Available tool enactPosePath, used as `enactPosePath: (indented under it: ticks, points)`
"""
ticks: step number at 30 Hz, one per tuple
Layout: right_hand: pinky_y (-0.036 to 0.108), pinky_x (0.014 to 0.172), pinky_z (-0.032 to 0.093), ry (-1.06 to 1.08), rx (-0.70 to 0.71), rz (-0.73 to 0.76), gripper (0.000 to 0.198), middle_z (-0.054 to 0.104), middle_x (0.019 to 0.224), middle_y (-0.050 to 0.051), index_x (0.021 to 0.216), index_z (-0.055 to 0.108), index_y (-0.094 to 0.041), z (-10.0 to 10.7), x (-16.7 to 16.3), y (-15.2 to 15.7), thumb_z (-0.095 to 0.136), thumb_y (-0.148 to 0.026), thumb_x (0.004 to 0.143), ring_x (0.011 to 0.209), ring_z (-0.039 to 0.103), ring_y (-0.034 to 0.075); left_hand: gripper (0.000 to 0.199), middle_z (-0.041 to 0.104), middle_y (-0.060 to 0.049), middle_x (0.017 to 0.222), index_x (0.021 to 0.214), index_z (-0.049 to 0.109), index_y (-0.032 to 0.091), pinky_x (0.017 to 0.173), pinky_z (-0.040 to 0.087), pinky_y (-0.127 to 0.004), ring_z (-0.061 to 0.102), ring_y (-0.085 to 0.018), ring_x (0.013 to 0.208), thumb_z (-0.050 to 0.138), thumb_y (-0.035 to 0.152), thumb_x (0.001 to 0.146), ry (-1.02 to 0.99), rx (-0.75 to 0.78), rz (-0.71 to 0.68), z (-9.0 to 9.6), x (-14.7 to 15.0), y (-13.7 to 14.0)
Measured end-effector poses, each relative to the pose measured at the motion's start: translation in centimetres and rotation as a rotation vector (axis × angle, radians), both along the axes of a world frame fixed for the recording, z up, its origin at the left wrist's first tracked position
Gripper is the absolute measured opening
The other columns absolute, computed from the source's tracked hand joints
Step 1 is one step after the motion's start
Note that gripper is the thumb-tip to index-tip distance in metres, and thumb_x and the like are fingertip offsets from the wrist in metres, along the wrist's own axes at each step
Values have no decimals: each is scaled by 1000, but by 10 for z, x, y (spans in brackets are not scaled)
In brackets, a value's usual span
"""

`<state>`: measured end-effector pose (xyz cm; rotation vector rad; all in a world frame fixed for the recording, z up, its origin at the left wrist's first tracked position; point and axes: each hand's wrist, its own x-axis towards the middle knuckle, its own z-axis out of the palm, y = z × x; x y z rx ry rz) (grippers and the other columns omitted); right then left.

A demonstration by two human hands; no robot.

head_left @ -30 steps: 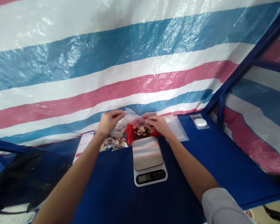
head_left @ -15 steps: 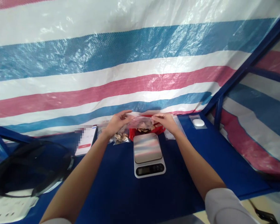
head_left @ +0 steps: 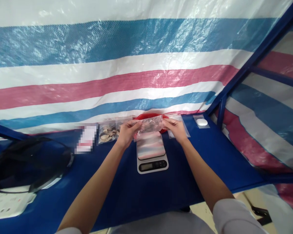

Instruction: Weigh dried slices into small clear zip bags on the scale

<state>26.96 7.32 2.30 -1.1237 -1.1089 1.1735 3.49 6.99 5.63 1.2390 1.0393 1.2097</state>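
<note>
1. Two bare hands on one clear bag [head_left: 150, 125]: left hand [head_left: 127, 131] pinching its left end between thumb and fingers, right hand [head_left: 177, 130] pinching likewise at the right end.
2. Directly between both grips, stretched crosswise, with long axis running from hand to hand, roughly level; about equally near to either hand.
3. Dark shapes perhaps inside the film, perhaps only showing through from behind; hard to sort out through the glare.
4. Just beyond the grip, partly hidden by the clear film: a red bag [head_left: 147, 115].
5. On the near side of the grip: a digital scale [head_left: 151, 148], overlapped in view along its far edge.
6. Left of the left hand: filled packets [head_left: 106, 134] of pale slices, then a phone [head_left: 88, 138].
7. Partly behind the right hand: flat sleeves [head_left: 171, 134]; farther right, a white rounded object [head_left: 201, 122].
</note>
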Motion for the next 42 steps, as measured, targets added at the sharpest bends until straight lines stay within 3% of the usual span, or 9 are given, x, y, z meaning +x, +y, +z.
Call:
enactPosePath:
  ticks: [6, 12, 18, 22, 25, 33, 38, 42]
  points:
    - [37, 78, 63, -72, 42, 44, 47, 78, 83, 5, 90, 80, -18, -2, 4, -10, 84, -56, 63, 80, 73, 22, 39, 76, -6, 79, 79, 78, 16, 71, 56, -32, 68, -19, 72, 86, 51, 66, -49, -34, 29, -13, 6, -11]
    - [34, 73, 62, -180, 60, 101, 41, 77, 79, 3, 90, 81, -19, 1, 16, -14, 82, -53, 69, 71, 71, 19, 45, 77, -8, 79, 80, 79, 15, 75, 57, -35, 70, -21, 72, 89, 53, 60, 79, -37, 59, -18, -6, -14]
    - [32, 69, 60, -296, 100, 247, 37, 75, 73, 2, 90, 81, -18, 15, 22, -14, 81, -50, 71, 66, 68, 18, 39, 78, -5, 88, 95, 80, 19, 70, 53, -29, 68, -21, 79, 78, 51, 73, 577, 133, -154, 22, -8, -11]
    - [30, 63, 57, -359, 185, 285, 33, 74, 71, 1, 92, 82, -19, 23, 19, -17, 81, -47, 73, 63, 67, 18, 33, 71, -1, 71, 81, 76, 17, 62, 45, -24, 61, -14, 66, 65, 48, 86, 772, 265, -408, 49, 14, -6]
    - [29, 63, 57, -354, 202, 271, 32, 73, 70, 1, 93, 82, -20, 24, 21, -22, 81, -45, 73, 62, 66, 17, 31, 69, -1, 70, 75, 73, 16, 62, 46, -23, 61, -14, 66, 65, 44, 85, 702, 241, -444, 50, 30, -6]
    - [31, 66, 63, -202, 4, 108, 49, 78, 95, 5, 102, 80, -18, 2, 46, -38, 86, -50, 66, 83, 74, 22, 25, 73, -3, 78, 82, 76, 15, 70, 53, -27, 66, -17, 71, 73, 40, 79, 353, 137, -216, 22, 42, -21]
    - [28, 64, 63, -109, -65, 181, 44, 78, 87, 6, 97, 80, -17, -5, 47, -43, 83, -53, 71, 85, 76, 24, 25, 74, -4, 81, 82, 77, 16, 74, 56, -30, 67, -19, 77, 77, 40, 77, 198, 150, -111, 12, 60, -28]
    - [31, 64, 64, -24, -52, 96, 43, 78, 82, 4, 91, 80, -18, -6, 51, -40, 85, -54, 68, 82, 76, 25, 29, 73, -3, 78, 85, 78, 15, 77, 58, -33, 68, -18, 74, 80, 42, 74, 61, 50, -100, -3, 74, -28]
